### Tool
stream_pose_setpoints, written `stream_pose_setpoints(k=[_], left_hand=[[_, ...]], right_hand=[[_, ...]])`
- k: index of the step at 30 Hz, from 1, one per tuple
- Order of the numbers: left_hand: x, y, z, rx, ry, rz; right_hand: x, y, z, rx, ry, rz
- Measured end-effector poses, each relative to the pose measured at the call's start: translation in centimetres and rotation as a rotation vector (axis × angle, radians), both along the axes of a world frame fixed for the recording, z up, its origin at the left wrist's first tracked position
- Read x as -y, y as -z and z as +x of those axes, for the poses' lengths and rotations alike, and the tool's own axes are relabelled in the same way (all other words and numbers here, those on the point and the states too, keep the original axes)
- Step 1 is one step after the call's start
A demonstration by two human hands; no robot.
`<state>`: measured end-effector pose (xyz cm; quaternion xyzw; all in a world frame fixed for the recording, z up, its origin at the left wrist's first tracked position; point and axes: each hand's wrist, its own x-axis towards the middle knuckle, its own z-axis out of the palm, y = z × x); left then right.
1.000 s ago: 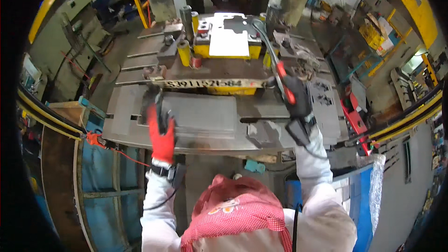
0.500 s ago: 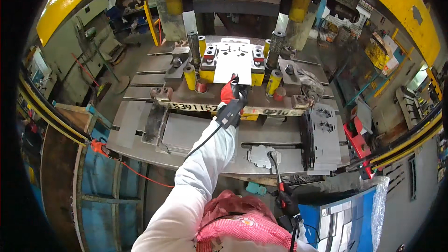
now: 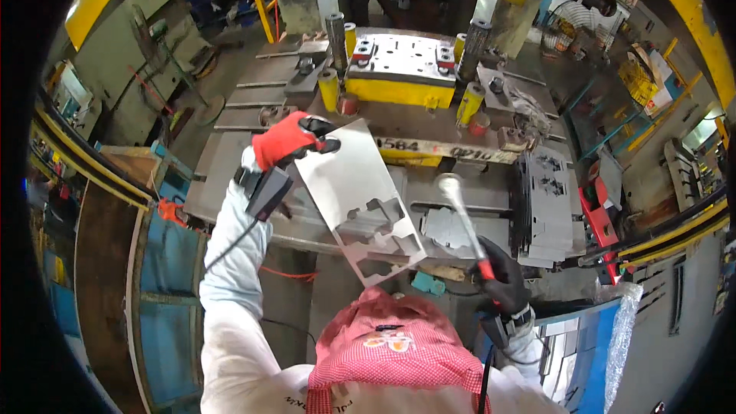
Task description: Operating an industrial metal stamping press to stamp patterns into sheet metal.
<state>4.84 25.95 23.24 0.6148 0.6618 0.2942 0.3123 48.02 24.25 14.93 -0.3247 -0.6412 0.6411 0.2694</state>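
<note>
My left hand (image 3: 295, 140), in a red and black glove, grips the upper corner of a flat metal sheet (image 3: 345, 172). The sheet hangs tilted in front of the press, and irregular cut-outs show in its lower half. In my right hand (image 3: 504, 280), black-gloved, is a red-handled tool (image 3: 463, 211) with a silver shaft and a rounded head; its exact kind is unclear. The tool's head is over the near part of the press bed, close to a cut metal piece (image 3: 464, 231). Beyond the sheet sits the die (image 3: 400, 93), yellow-sided with a bright, holed top.
Dark guide posts (image 3: 336, 40) and yellow cylinders (image 3: 328, 90) stand around the die. A stack of cut metal sheets (image 3: 553, 211) lies on the right of the bed. A blue-edged bin (image 3: 598, 345) holding flat pieces is at lower right, and a blue cabinet (image 3: 165, 353) at left.
My left hand has drawn back from the die toward the left, bringing the sheet with it. My right hand has risen, lifting the tool's head off the cut piece.
</note>
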Motion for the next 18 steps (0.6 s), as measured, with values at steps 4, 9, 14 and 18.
stream_pose_setpoints(k=[4, 9, 14, 18], left_hand=[[-2.7, 1.9, -1.7, 0.059, 0.235, -0.019], [-5.6, 2.5, -1.6, 0.098, 0.403, -0.019], [-10.9, 6.6, -3.0, 0.766, 0.396, -0.04], [-11.8, 9.6, -4.1, 1.114, 0.18, 0.23]], right_hand=[[-1.1, -1.5, -3.8, 0.241, -0.304, 0.162], [0.8, 1.0, -4.0, -0.002, -0.195, -0.342], [2.1, 0.9, -5.8, -0.292, -0.05, -0.451], [-1.6, -0.4, -9.0, -0.353, 0.148, -0.265]])
